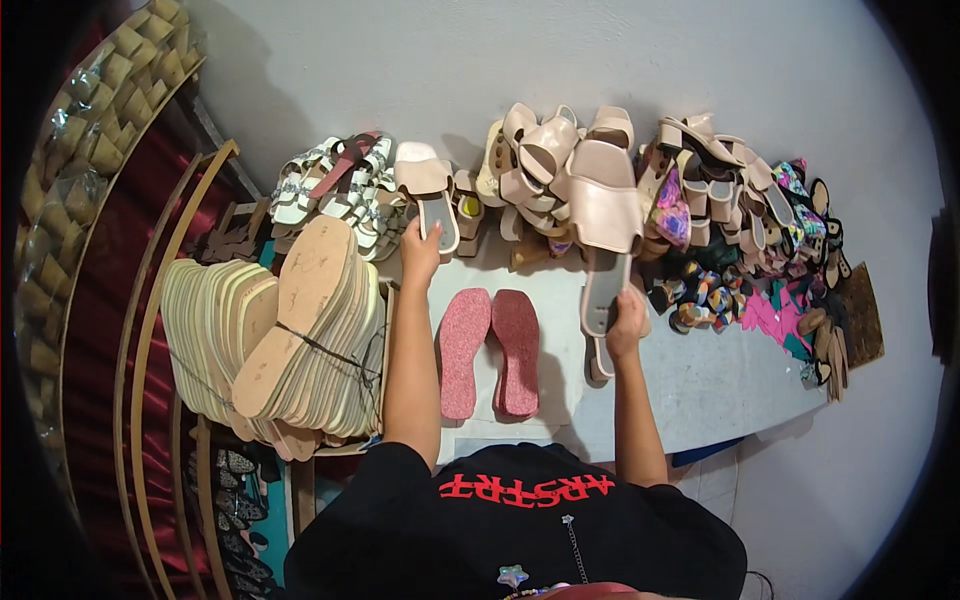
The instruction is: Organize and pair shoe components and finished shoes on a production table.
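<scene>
My left hand (420,250) is closed on the heel end of a pale beige slide sandal (424,172) with a grey insole, its toe pointing away from me. A matching beige slide sandal (604,205) is gripped near its heel by my right hand (627,318); it is raised, toe away from me, and looks large and close. Another heeled sandal partly shows beneath it. Between my forearms, two pink speckled soles (465,352) (516,350) lie side by side on the white table (690,395); the right one seems to be a stack.
Tied bundles of tan soles (300,320) stand at the left beside a wooden rack (145,330). White strappy sandals (335,185) sit at the back left. Piles of beige heeled sandals (535,160) and colourful footwear (705,290) line the wall. Wrapped brown pieces (80,150) fill the far-left shelf.
</scene>
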A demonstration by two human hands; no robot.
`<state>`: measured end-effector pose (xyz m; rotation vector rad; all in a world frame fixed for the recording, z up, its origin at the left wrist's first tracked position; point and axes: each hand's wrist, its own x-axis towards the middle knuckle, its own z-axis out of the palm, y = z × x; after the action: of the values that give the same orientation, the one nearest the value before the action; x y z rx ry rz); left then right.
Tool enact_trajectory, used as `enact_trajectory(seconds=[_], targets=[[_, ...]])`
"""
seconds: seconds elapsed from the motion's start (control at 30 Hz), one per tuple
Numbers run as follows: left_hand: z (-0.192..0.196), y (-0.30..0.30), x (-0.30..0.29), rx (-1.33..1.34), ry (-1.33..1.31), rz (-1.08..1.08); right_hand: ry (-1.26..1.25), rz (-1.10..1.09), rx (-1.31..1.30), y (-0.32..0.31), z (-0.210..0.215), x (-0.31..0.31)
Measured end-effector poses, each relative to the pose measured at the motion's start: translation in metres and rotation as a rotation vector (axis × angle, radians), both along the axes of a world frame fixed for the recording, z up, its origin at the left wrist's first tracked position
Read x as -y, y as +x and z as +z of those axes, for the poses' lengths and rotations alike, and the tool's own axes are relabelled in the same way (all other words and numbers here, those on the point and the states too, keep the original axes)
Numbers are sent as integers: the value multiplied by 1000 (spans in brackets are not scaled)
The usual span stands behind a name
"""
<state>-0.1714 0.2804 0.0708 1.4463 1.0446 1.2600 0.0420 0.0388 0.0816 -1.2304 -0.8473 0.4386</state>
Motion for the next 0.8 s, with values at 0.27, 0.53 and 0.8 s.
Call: enact_trajectory(seconds=[0.27,0.53,0.8], targets=[[-7,36,-81,-284,-100,21,30,390,-239,-26,40,-94],[-10,71,-106,-216,-239,-22,-30,454,-267,-22,43,-140],[-29,65,-137,-49,-548,-105,-43,479,-243,-24,37,-161]])
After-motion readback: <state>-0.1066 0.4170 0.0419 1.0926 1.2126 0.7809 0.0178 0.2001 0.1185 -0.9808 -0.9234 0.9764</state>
